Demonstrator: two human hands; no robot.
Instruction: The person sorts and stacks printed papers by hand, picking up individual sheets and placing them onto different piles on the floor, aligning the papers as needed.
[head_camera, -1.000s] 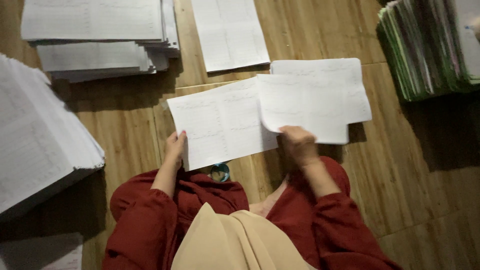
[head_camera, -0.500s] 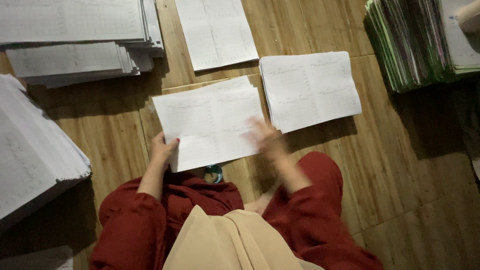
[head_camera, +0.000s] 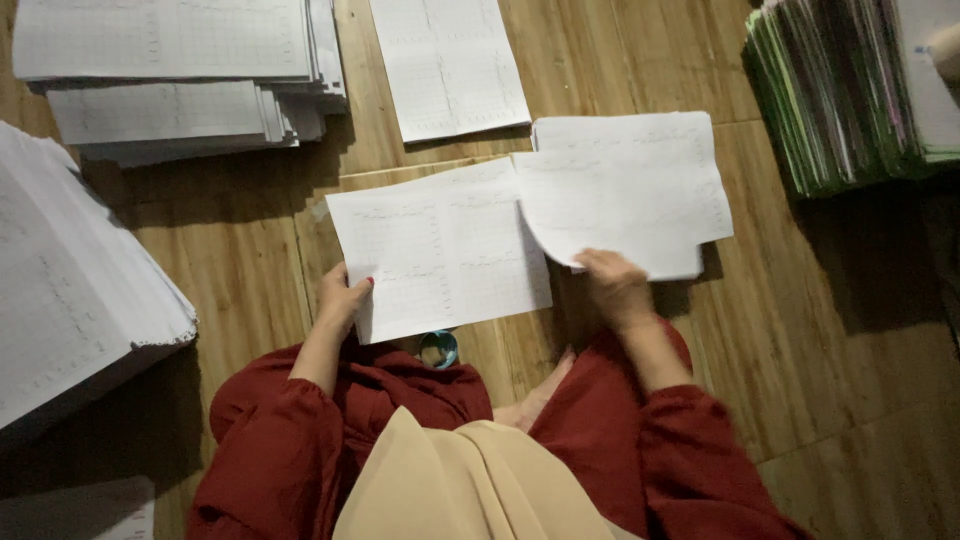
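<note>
Our left hand (head_camera: 342, 298) pinches the lower left corner of a printed sheet (head_camera: 440, 250) lying on the wood floor (head_camera: 250, 250). Our right hand (head_camera: 615, 285) grips the curled edge of another sheet (head_camera: 625, 195), lifting it off the small pile (head_camera: 700, 265) just right of the first.
</note>
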